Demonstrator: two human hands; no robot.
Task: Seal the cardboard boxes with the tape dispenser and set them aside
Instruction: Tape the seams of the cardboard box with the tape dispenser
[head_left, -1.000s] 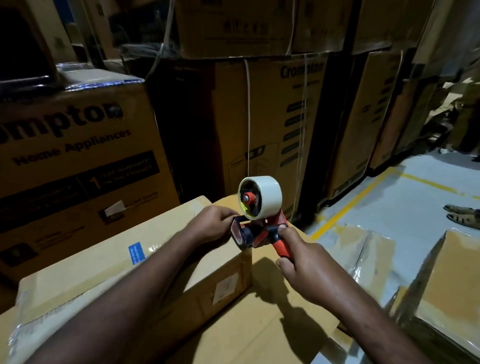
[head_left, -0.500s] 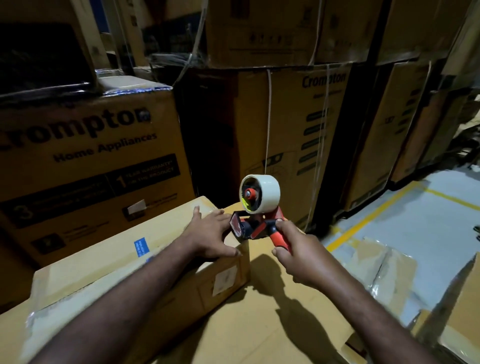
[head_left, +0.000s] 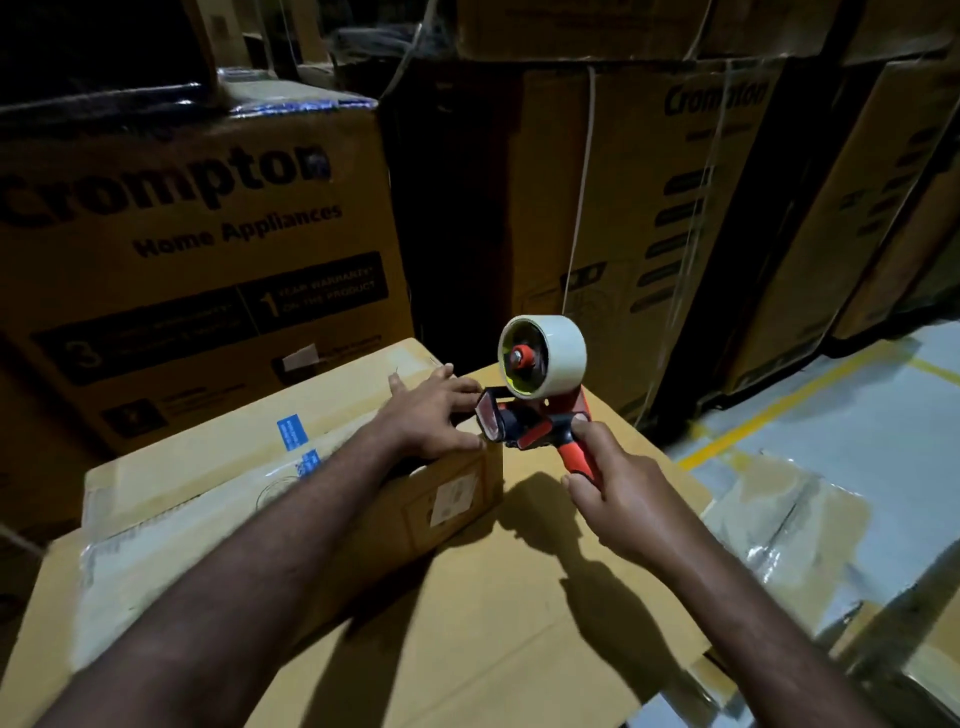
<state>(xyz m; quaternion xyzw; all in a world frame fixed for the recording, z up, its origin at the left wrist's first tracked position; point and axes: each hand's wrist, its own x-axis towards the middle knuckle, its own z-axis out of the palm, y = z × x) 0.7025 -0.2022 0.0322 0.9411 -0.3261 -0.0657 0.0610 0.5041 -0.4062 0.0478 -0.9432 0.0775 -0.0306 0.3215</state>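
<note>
Warehouse floor (head_left: 857, 415) | 1 small box (head_left: 218, 478): left hand (head_left: 434, 415) | 1 dispenser (head_left: 540, 395): right hand (head_left: 618, 499)

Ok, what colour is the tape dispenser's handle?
Red-orange with black trim. The handle, gripped by the right hand, shows best in the head view.

Matt cardboard box (head_left: 291, 467), glossy tape roll (head_left: 545, 356), seemingly plastic red dispenser (head_left: 550, 426).

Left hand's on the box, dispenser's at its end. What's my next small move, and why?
Probably ease the tape dispenser down until its mouth meets the end edge of the box. The right hand grips its handle with it hanging off that edge, and the left hand lies flat on the top, steadying it.
</note>
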